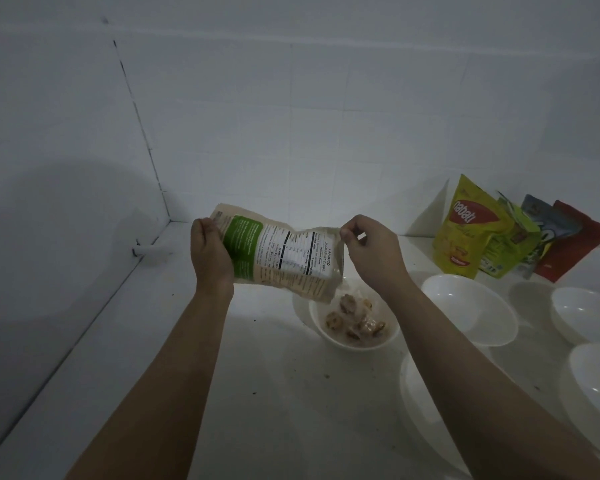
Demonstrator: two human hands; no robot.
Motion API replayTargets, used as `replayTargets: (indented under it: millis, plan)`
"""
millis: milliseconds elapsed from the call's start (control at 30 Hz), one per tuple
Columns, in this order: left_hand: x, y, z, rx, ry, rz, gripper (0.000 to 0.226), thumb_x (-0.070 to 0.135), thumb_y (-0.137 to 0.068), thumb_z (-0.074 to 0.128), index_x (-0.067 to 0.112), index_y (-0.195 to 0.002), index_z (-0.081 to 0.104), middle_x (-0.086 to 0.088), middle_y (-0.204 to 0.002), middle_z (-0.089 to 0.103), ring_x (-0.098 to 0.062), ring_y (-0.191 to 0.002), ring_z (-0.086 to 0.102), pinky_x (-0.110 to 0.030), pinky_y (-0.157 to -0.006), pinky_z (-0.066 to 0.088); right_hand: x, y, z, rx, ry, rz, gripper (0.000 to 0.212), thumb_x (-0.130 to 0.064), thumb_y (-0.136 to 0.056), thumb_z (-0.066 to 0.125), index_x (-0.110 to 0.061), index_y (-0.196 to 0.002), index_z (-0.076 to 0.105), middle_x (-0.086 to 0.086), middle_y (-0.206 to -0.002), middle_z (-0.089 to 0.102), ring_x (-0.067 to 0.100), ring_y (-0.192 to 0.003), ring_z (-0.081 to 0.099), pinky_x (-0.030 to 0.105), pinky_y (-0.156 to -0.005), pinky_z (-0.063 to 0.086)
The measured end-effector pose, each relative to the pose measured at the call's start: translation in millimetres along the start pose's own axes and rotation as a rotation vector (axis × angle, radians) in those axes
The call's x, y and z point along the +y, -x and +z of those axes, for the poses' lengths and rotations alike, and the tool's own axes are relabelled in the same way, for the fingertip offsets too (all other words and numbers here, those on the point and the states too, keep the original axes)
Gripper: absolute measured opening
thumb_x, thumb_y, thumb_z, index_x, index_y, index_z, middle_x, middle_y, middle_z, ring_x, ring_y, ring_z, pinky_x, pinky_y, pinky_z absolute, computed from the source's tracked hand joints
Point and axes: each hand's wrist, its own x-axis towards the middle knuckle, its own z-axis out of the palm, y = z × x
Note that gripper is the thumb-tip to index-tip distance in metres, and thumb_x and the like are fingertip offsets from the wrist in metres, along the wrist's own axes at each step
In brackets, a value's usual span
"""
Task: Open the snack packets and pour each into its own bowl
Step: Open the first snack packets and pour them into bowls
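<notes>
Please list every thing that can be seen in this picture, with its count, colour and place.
jackfruit chips packet: one, beige with green panel, tipped over the filled bowl, held by both hands
filled bowl: one, white, holding brownish chips, under the packet's mouth
empty bowls: four, white, right of the filled bowl, some cut by the frame edge
standing snack packets: four, yellow Nabati, green, blue, red, leaning on the wall at right
counter: one, white, speckled
tiled wall: white, behind and left
left hand: grips the packet's bottom end
right hand: pinches the packet's open top edge
</notes>
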Motion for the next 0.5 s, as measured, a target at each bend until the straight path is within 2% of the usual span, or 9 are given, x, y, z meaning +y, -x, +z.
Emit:
replayTargets:
  millis: [100,200,500]
  plan:
    - [4.3,0.1,3.2,-0.004,0.027,0.005,0.034,0.030,-0.107,0.030,0.036,-0.076,0.044,0.008,-0.084,0.053,-0.009,-0.075,0.056,-0.030,-0.075,0.051,-2.6,-2.3,-0.8,0.038,-0.016,-0.020,0.017,-0.013,-0.097,0.055,-0.016,-0.082,0.061,-0.009,-0.082,0.061,0.003,-0.066,0.050,0.004,-0.060,0.036]
    - [4.8,-0.6,5.5,-0.019,0.018,0.021,0.032,0.029,-0.107,0.029,0.028,-0.080,0.046,0.005,-0.084,0.054,-0.008,-0.073,0.057,-0.026,-0.070,0.051,-4.2,-3.9,-2.4,0.091,-0.038,-0.041,0.016,-0.011,-0.097,0.054,-0.013,-0.083,0.062,-0.006,-0.084,0.062,0.002,-0.064,0.047,0.006,-0.060,0.036]
    - [-2.6,-3.7,4.1,-0.010,-0.020,-0.010,0.031,0.031,-0.106,0.030,0.026,-0.081,0.047,0.003,-0.085,0.054,-0.010,-0.075,0.056,-0.026,-0.069,0.051,1.7,-7.9,-1.7,0.031,0.013,-0.042,0.016,-0.014,-0.096,0.057,-0.016,-0.082,0.064,-0.008,-0.081,0.061,0.004,-0.061,0.048,0.005,-0.059,0.036]
